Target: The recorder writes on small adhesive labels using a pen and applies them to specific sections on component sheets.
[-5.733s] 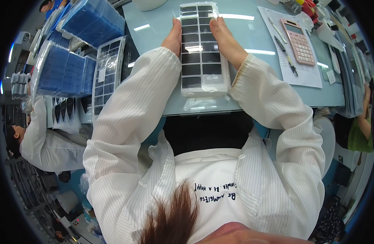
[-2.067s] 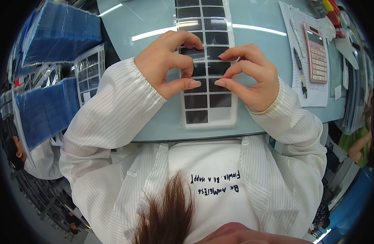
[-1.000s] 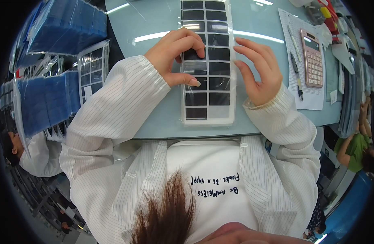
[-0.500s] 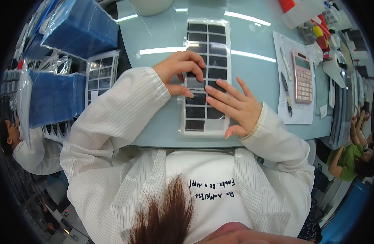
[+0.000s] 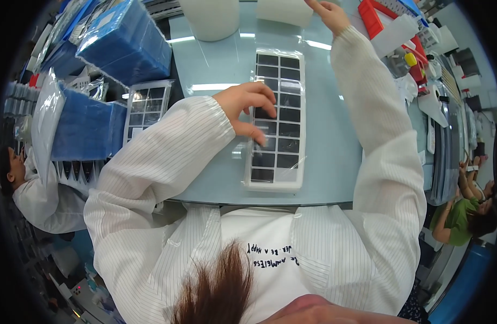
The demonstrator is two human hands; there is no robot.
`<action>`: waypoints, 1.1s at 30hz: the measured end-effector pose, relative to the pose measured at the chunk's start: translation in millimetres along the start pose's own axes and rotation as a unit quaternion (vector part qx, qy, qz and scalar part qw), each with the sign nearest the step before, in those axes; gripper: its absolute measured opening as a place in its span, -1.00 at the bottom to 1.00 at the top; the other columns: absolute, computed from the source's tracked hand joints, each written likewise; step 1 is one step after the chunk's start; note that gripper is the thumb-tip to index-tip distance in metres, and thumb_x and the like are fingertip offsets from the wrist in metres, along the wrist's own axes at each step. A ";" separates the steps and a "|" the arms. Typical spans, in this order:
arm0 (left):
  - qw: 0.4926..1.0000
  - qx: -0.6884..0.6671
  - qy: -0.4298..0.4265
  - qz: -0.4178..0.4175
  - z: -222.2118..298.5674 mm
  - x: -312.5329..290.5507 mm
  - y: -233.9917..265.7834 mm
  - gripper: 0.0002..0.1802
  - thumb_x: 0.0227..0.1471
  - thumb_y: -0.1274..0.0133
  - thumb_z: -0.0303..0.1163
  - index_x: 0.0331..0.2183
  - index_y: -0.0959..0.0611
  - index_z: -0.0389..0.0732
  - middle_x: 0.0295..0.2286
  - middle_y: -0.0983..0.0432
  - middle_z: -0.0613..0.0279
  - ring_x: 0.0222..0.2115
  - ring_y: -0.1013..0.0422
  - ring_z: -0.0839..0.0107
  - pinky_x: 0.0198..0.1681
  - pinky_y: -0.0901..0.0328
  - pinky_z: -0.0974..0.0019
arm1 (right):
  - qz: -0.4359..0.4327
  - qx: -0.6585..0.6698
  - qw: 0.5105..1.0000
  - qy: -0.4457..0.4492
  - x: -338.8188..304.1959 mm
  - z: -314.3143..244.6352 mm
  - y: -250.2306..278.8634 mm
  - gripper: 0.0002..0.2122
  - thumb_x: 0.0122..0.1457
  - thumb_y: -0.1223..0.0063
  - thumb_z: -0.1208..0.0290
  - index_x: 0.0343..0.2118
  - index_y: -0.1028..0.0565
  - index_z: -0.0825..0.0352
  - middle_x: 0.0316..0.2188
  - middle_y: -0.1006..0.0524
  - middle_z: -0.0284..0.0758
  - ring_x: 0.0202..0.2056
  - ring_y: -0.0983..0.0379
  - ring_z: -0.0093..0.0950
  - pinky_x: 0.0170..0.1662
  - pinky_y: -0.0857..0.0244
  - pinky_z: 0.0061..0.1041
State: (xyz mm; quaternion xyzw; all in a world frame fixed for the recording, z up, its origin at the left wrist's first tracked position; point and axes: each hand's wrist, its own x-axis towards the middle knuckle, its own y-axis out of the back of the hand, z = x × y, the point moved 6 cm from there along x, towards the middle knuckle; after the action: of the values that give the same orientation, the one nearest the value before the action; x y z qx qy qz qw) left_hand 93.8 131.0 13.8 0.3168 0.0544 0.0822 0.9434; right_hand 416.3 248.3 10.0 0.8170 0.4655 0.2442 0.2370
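A pale tray of dark rectangular pieces (image 5: pixel 288 129) in two columns, under clear film, lies lengthwise in front of me on the table. My left hand (image 5: pixel 243 108) rests at its left edge with bent fingers apart, fingertips on or just over the dark pieces, gripping nothing I can see. At the far side my right hand (image 5: pixel 334 17) is stretched out to the right end of a white roll (image 5: pixel 283 13). Its visible fingers are extended, and the picture's top edge cuts off part of the hand. Whether they touch the roll I cannot tell.
Left stand blue film-wrapped stacks (image 5: pixel 129 46) and a similar tray (image 5: pixel 147 102). A white cylinder (image 5: pixel 210 19) stands at the back. At the far right are a red bin (image 5: pixel 371 19) and a white bottle (image 5: pixel 394 35). Other people sit at both sides.
My right hand has left the tray and reached far forward to the white roll, its arm now covering the paper and calculator. My left hand stays at the tray. The view has shifted slightly.
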 end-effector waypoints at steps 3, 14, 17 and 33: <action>0.988 0.102 -0.028 0.110 -3.9 -3.4 5.1 -0.54 -0.17 -0.28 -0.18 -0.18 -0.58 -0.12 -0.07 -0.36 0.17 0.01 -0.27 0.24 0.02 -0.26 0.19 | -0.010 0.024 0.997 -0.072 28.4 2.7 -30.7 -0.16 -0.14 0.01 -0.41 -0.31 -0.55 0.54 -0.37 -0.57 -0.15 -0.32 -0.52 -0.28 -0.26 -0.33 -0.34; 0.956 0.257 -0.003 0.140 -8.3 3.7 -1.0 -0.45 -0.02 -0.12 -0.05 -0.01 -0.46 -0.03 0.05 -0.25 0.18 0.10 -0.17 0.24 0.15 -0.14 0.17 | 0.095 0.405 0.909 0.042 -19.0 -72.2 3.3 -0.50 0.08 -0.16 0.17 0.02 -0.37 0.39 -0.14 -0.51 -0.29 -0.09 -0.40 -0.38 0.03 -0.21 -0.37; 0.953 0.266 0.019 0.142 -11.4 -2.2 1.8 -0.44 -0.04 -0.13 -0.04 -0.01 -0.46 -0.05 0.05 -0.25 0.18 0.11 -0.17 0.25 0.16 -0.13 0.18 | -0.105 0.485 0.868 -0.035 -78.7 -144.0 16.2 -0.56 0.22 0.07 0.10 -0.04 -0.40 0.42 -0.16 -0.53 -0.25 -0.14 -0.45 -0.39 -0.01 -0.27 -0.40; 0.947 0.262 0.018 0.185 -40.0 -0.7 -3.1 -0.40 -0.01 -0.11 -0.05 0.05 -0.42 -0.06 0.08 -0.25 0.28 0.10 -0.20 0.29 0.17 -0.15 0.23 | -0.101 0.551 0.756 -0.339 -400.4 -151.7 32.1 -0.57 0.18 -0.01 0.19 -0.03 -0.37 0.46 -0.11 -0.49 -0.16 -0.07 -0.42 -0.36 0.03 -0.25 -0.41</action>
State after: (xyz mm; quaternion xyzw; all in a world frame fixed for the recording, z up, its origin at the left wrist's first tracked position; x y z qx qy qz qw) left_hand 87.3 151.9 -19.7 0.5558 0.0317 0.2438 0.7941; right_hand 163.9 -93.0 74.9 0.7837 0.4886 -0.3731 -0.0889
